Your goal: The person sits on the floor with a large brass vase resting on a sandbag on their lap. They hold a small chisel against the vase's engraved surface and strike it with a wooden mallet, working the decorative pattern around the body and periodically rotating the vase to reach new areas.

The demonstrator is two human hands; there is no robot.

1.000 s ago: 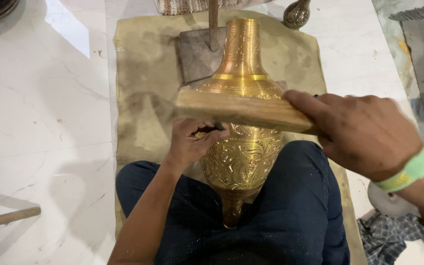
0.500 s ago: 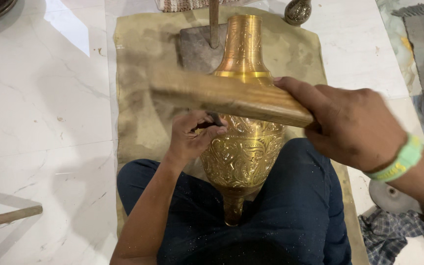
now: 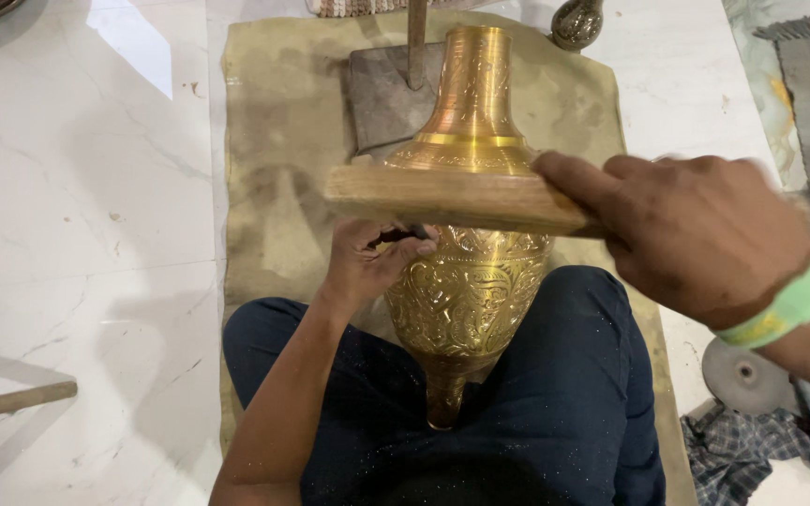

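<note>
Engraving of a brass vase [image 3: 469, 281], head view: wooden mallet [image 3: 452, 199] level over the shoulder, after a half-second dip.

Right hand [image 3: 696, 234] stays clamped on the mallet; left hand [image 3: 367, 258] pinches a dark chisel [image 3: 403, 233] against the vase, which lies between the knees on a tan mat [image 3: 264, 169]. White marble floor [image 3: 77, 234] lies left; a metal block [image 3: 382, 94] sits just beyond the vase's neck.

No packages, labels, signs or screens anywhere I can see here; nothing of that kind on the floor around me.
</note>
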